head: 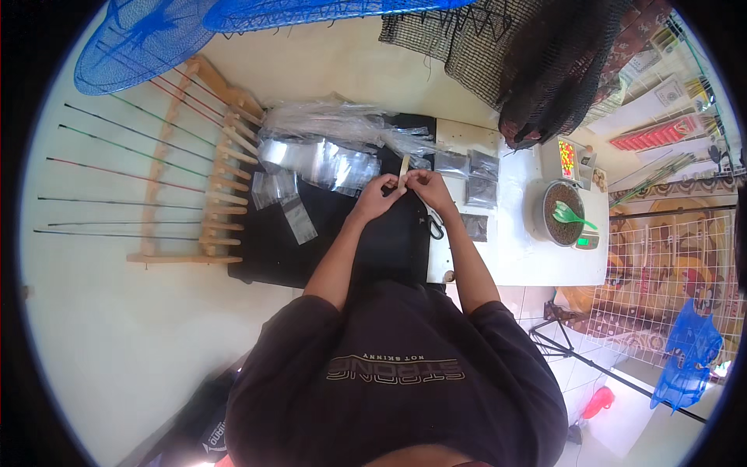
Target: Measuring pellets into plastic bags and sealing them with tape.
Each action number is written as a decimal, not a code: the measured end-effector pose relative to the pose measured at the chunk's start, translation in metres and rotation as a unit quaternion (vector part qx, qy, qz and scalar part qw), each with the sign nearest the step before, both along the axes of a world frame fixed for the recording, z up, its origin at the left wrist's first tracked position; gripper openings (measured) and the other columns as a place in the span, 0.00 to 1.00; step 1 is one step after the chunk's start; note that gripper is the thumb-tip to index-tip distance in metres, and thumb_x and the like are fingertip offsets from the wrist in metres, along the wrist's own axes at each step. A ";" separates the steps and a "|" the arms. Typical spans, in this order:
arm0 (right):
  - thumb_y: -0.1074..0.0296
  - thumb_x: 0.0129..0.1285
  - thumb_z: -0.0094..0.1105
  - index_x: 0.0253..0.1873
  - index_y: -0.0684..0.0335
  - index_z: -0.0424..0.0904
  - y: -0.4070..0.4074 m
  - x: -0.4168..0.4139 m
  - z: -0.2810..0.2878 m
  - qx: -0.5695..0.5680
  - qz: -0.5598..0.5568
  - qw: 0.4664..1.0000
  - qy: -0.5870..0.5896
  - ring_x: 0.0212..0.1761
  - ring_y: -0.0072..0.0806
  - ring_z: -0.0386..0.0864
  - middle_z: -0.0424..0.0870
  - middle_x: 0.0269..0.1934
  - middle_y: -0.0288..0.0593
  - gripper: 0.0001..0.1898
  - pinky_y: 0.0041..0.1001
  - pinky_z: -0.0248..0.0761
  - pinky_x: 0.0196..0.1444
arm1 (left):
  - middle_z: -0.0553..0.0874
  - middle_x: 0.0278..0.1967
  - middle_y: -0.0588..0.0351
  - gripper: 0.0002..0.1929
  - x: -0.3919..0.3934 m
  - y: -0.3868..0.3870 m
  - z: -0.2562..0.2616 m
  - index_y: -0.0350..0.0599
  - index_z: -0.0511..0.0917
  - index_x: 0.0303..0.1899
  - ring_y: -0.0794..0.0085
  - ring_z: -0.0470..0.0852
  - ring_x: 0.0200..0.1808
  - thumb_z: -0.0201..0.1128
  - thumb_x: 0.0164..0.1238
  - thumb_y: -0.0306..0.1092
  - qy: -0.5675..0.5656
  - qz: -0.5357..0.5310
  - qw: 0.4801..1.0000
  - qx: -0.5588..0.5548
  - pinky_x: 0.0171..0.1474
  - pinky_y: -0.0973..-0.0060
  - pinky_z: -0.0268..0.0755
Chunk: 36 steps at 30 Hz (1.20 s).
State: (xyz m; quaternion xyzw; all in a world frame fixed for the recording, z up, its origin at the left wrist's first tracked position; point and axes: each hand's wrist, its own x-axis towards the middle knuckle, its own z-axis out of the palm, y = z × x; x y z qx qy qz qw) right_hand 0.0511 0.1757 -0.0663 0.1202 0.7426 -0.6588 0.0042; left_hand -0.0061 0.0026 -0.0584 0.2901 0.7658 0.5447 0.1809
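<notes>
Over the black cloth (385,239), my left hand (379,198) and my right hand (429,185) meet, fingertips almost touching. Between them stands a narrow pale yellowish strip (404,166), pinched by the left fingers; the right fingertips are at its edge. Scissors with black handles (435,226) lie just below my right hand. Clear plastic bags (344,166) are spread beyond and to the left of my hands, with a bundle of clear plastic (327,122) behind them. A small printed bag (299,222) lies nearer on the cloth. Filled dark packets (481,191) rest on the white table to the right.
A metal bowl of brown granules (563,213) with a green plastic spoon (569,215) sits on a digital scale (585,240) at the right. Fishing rods on a wooden rack (222,198) stand at the left. Black netting (554,76) and blue nets (338,13) hang above.
</notes>
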 end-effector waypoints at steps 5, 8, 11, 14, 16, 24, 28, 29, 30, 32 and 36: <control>0.70 0.65 0.58 0.46 0.69 0.80 -0.002 0.000 -0.009 -0.031 -0.025 0.999 -0.010 0.38 0.19 0.78 0.83 0.36 0.36 0.10 0.20 0.71 0.45 | 0.86 0.39 0.58 0.12 -0.012 -0.002 -0.007 0.43 0.80 0.46 0.76 0.82 0.39 0.66 0.62 0.34 -0.036 -0.013 0.999 0.003 0.38 0.78 0.72; 0.73 0.66 0.56 0.47 0.70 0.80 -0.002 0.001 -0.008 -0.072 -0.029 0.997 -0.014 0.39 0.20 0.79 0.83 0.37 0.37 0.09 0.21 0.71 0.47 | 0.86 0.39 0.58 0.12 -0.012 -0.004 -0.007 0.42 0.80 0.46 0.77 0.82 0.39 0.66 0.62 0.33 -0.015 0.000 1.000 -0.002 0.38 0.78 0.72; 0.74 0.64 0.54 0.49 0.70 0.79 0.001 0.003 -0.010 -0.078 -0.027 0.997 -0.005 0.39 0.21 0.79 0.83 0.37 0.39 0.11 0.21 0.71 0.47 | 0.86 0.39 0.58 0.13 -0.009 -0.001 -0.004 0.42 0.80 0.47 0.78 0.82 0.38 0.66 0.62 0.33 -0.026 0.000 1.000 -0.003 0.37 0.79 0.71; 0.75 0.63 0.54 0.51 0.70 0.78 -0.002 0.005 -0.005 -0.070 -0.024 0.997 -0.005 0.40 0.21 0.79 0.83 0.37 0.39 0.12 0.21 0.72 0.47 | 0.86 0.39 0.58 0.14 -0.009 -0.003 -0.010 0.42 0.80 0.48 0.79 0.82 0.38 0.66 0.61 0.33 -0.042 0.003 0.999 0.004 0.37 0.80 0.71; 0.77 0.64 0.54 0.52 0.72 0.76 -0.001 0.006 -0.005 -0.066 -0.023 0.998 -0.009 0.40 0.20 0.79 0.83 0.38 0.38 0.12 0.20 0.72 0.47 | 0.86 0.39 0.58 0.14 -0.009 -0.002 -0.013 0.42 0.80 0.48 0.79 0.81 0.38 0.67 0.61 0.32 -0.041 0.008 0.999 0.005 0.37 0.81 0.71; 0.77 0.62 0.58 0.51 0.70 0.78 0.002 0.015 0.004 -0.099 -0.034 0.994 -0.011 0.39 0.19 0.79 0.83 0.38 0.36 0.12 0.19 0.72 0.46 | 0.87 0.35 0.53 0.12 -0.003 -0.002 -0.004 0.39 0.81 0.43 0.72 0.84 0.36 0.67 0.58 0.28 -0.008 0.027 1.000 -0.008 0.38 0.77 0.73; 0.77 0.61 0.58 0.50 0.69 0.79 0.002 0.019 0.007 -0.076 -0.028 0.997 -0.018 0.39 0.18 0.78 0.82 0.38 0.36 0.12 0.18 0.71 0.45 | 0.87 0.35 0.51 0.11 -0.002 -0.005 -0.021 0.39 0.81 0.41 0.69 0.84 0.37 0.68 0.56 0.26 -0.001 0.039 0.999 -0.008 0.40 0.75 0.74; 0.76 0.61 0.59 0.49 0.69 0.79 0.002 0.020 0.007 -0.074 -0.031 0.997 -0.015 0.39 0.18 0.78 0.83 0.37 0.36 0.12 0.18 0.71 0.45 | 0.86 0.36 0.52 0.11 -0.002 -0.007 -0.026 0.39 0.81 0.42 0.71 0.84 0.38 0.68 0.56 0.27 0.020 0.041 0.999 -0.013 0.38 0.75 0.74; 0.76 0.61 0.59 0.49 0.69 0.79 0.003 0.021 0.006 -0.071 -0.036 0.997 -0.013 0.38 0.18 0.78 0.83 0.37 0.36 0.11 0.18 0.71 0.44 | 0.86 0.37 0.53 0.12 -0.002 -0.006 -0.027 0.39 0.81 0.43 0.73 0.84 0.39 0.69 0.56 0.28 0.041 0.042 0.998 -0.017 0.37 0.76 0.75; 0.76 0.62 0.59 0.48 0.69 0.79 0.004 0.024 0.005 -0.067 -0.045 0.997 -0.007 0.37 0.17 0.78 0.82 0.36 0.35 0.10 0.17 0.71 0.43 | 0.86 0.37 0.53 0.11 0.000 -0.005 -0.029 0.39 0.81 0.42 0.72 0.84 0.39 0.68 0.57 0.27 0.041 0.040 0.998 -0.022 0.37 0.76 0.75; 0.74 0.63 0.58 0.44 0.67 0.80 0.007 0.030 0.001 -0.065 -0.058 0.996 0.009 0.35 0.15 0.76 0.82 0.34 0.34 0.07 0.17 0.70 0.41 | 0.87 0.35 0.52 0.10 0.001 -0.006 -0.035 0.39 0.81 0.41 0.70 0.84 0.39 0.68 0.56 0.27 0.034 0.018 0.999 -0.033 0.39 0.75 0.76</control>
